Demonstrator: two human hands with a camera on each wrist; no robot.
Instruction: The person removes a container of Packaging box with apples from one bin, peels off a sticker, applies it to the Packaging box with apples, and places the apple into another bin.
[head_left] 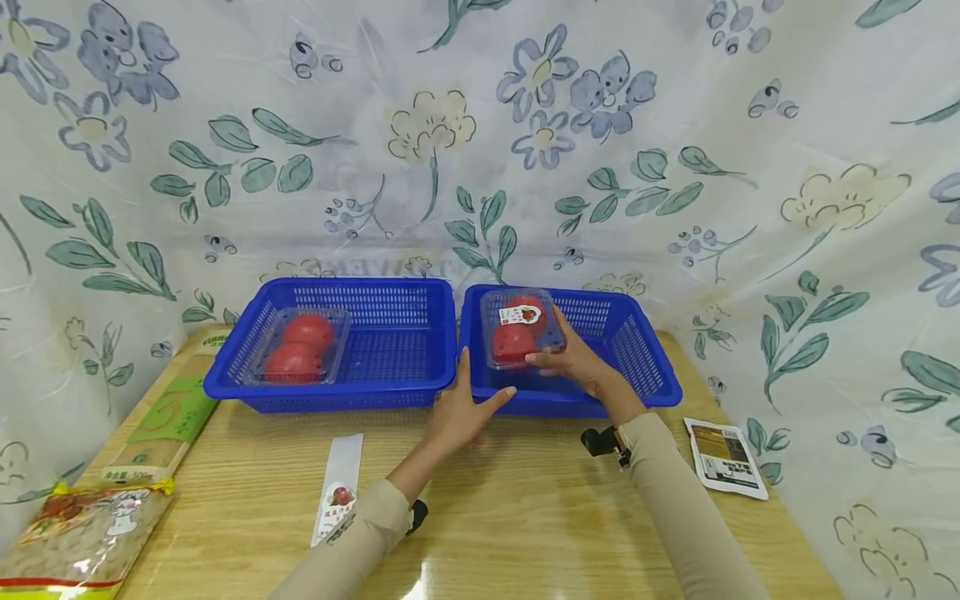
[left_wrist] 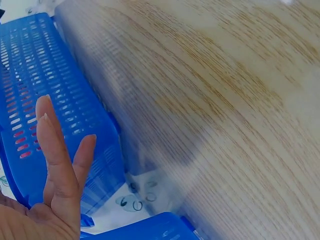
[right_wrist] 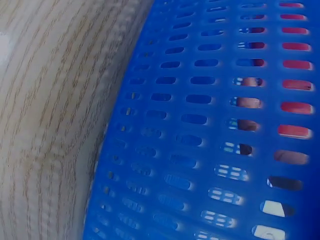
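My right hand [head_left: 573,358] grips a clear plastic box of red fruit [head_left: 515,342] by its right side. The box is at the left end of the right blue basket [head_left: 637,333] and carries a white label with a fruit picture. Through the basket's slots, the right wrist view shows bits of red fruit [right_wrist: 297,107]. My left hand [head_left: 456,412], fingers extended and thumb spread, is at the front left corner of that basket. In the left wrist view its fingers [left_wrist: 55,150] overlap the blue basket wall [left_wrist: 80,110].
Beside it stands the left blue basket [head_left: 397,354], holding another box of red fruit [head_left: 300,350]. A white label strip [head_left: 341,483] lies on the wooden table [head_left: 525,517]. Packaged noodles [head_left: 161,421] and a yellow-edged bag [head_left: 82,537] are at left, a white pouch [head_left: 725,458] at right.
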